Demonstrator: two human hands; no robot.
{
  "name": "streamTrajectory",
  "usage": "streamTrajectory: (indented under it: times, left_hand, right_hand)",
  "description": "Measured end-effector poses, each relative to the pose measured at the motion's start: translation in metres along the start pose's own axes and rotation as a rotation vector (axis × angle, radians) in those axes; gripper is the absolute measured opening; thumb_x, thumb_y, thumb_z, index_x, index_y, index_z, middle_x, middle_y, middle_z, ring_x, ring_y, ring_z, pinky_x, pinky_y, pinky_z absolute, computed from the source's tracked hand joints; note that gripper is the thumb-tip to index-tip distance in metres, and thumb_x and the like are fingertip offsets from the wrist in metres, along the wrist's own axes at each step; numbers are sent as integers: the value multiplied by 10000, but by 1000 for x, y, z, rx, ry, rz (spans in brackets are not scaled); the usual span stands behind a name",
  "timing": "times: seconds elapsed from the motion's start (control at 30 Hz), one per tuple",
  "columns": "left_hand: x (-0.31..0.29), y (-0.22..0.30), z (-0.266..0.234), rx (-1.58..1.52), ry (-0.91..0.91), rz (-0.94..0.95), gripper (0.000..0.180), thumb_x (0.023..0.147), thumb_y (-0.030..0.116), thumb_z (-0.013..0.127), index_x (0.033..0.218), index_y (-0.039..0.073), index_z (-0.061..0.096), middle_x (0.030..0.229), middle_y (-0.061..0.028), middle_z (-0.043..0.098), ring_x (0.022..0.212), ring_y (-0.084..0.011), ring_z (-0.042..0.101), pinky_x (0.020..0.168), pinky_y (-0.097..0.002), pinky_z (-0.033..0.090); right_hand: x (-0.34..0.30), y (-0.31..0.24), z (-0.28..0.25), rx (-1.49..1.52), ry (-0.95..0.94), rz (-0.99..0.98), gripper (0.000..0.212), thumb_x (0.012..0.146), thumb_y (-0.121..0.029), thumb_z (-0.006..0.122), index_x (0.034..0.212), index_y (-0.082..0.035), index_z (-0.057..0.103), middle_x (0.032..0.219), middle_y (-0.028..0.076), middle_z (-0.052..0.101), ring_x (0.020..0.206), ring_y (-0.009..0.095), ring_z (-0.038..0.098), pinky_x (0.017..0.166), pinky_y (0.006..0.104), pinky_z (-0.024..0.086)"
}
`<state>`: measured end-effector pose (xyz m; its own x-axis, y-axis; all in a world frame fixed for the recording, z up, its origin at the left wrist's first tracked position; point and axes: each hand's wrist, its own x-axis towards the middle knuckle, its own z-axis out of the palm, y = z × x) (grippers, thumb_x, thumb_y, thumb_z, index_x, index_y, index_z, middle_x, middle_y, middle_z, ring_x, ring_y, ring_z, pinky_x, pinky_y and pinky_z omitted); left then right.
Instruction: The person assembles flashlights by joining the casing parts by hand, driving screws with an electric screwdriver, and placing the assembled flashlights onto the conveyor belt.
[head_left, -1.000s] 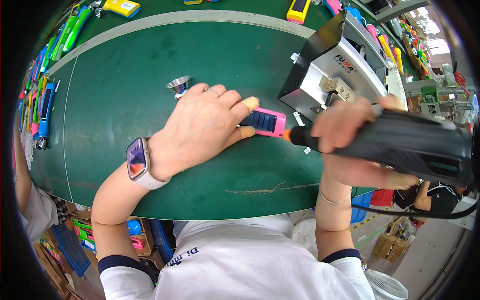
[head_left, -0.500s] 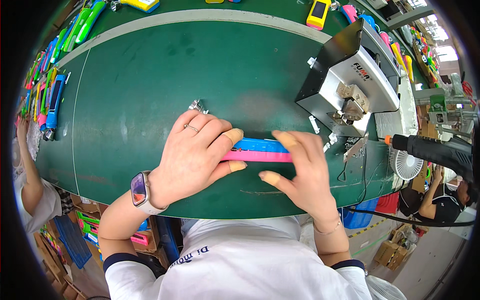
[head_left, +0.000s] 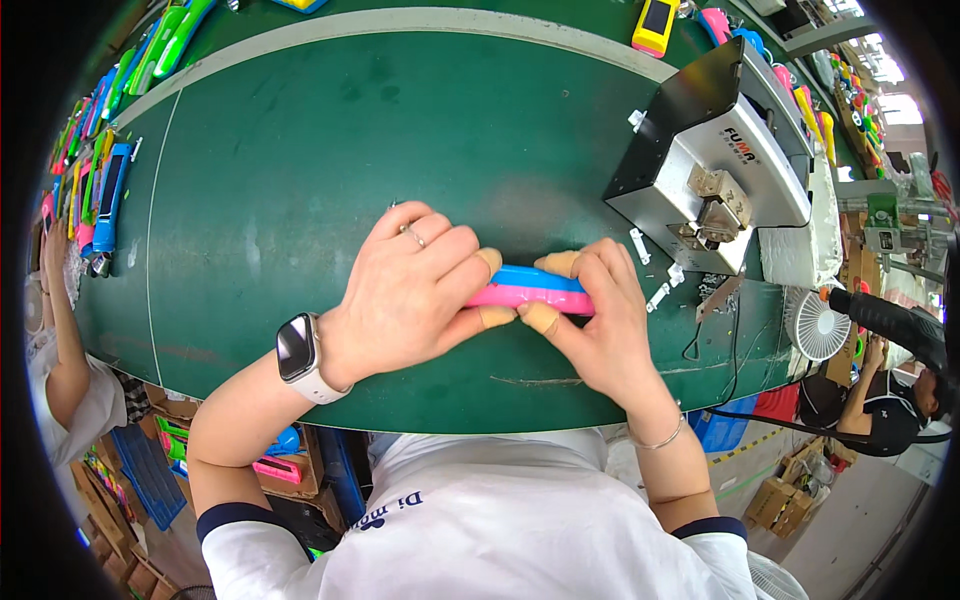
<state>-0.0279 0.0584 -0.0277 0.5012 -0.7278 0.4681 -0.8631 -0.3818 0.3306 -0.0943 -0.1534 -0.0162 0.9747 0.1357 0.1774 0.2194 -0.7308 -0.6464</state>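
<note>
A long, narrow plastic casing (head_left: 540, 292), blue along its far side and pink along its near side, is gripped between my hands above the green table. My left hand (head_left: 410, 285) pinches its left end, covering that end from sight. At the other end my right hand (head_left: 612, 325) has its fingers on the blue side and its thumb on the pink side. The two thumbs almost meet on the near side. Tan finger covers wrap both thumbs and forefingers. The blue and pink parts lie against each other along a seam.
A metal machine (head_left: 705, 170) stands at the right on the green table (head_left: 300, 130), with small white pieces (head_left: 658, 296) beside it. Farther right are a white fan (head_left: 820, 325) and a black tool (head_left: 895, 325). Colourful casings (head_left: 110, 200) lie at the far left, near another person's arm (head_left: 65, 310).
My right hand has closed in on the casing, its thumb now pressed to the pink side. The dark gap seen between the blue and pink parts has narrowed.
</note>
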Motion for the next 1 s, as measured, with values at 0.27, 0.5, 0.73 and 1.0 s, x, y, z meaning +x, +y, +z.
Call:
streamTrajectory:
  times: [0.27, 0.5, 0.73, 1.0]
  left_hand:
    - [1, -2, -12, 198, -65, 166, 468, 691, 389, 725, 1016, 69, 619, 899, -41, 596, 887, -220, 572, 956, -444, 437]
    - [13, -23, -12, 100, -153, 242, 435, 702, 384, 730, 960, 54, 617, 791, -41, 560, 777, -207, 547, 782, -380, 463]
    - [28, -21, -13, 72, -304, 228, 439, 712, 460, 699, 897, 73, 603, 763, -33, 512, 752, -196, 528, 670, -333, 426]
    - [48, -79, -46, 301, -364, 443, 331, 721, 322, 685, 952, 113, 572, 812, -19, 538, 856, -195, 564, 775, -347, 449]
  right_hand:
    - [16, 9, -18, -48, -235, -78, 259, 805, -281, 684, 969, -81, 688, 926, 88, 611, 892, 260, 554, 751, 354, 451]
    - [29, -7, -10, -428, -110, -562, 390, 641, -226, 731, 950, -11, 632, 922, 60, 529, 886, 226, 492, 787, 348, 410]
    - [9, -23, -1, -734, -45, -535, 329, 708, -196, 664, 957, 16, 629, 978, 99, 551, 939, 242, 504, 856, 370, 423]
    - [-50, 17, -69, -473, 568, -203, 456, 808, -183, 627, 1222, -14, 533, 1191, 157, 495, 1092, 324, 484, 904, 454, 404]
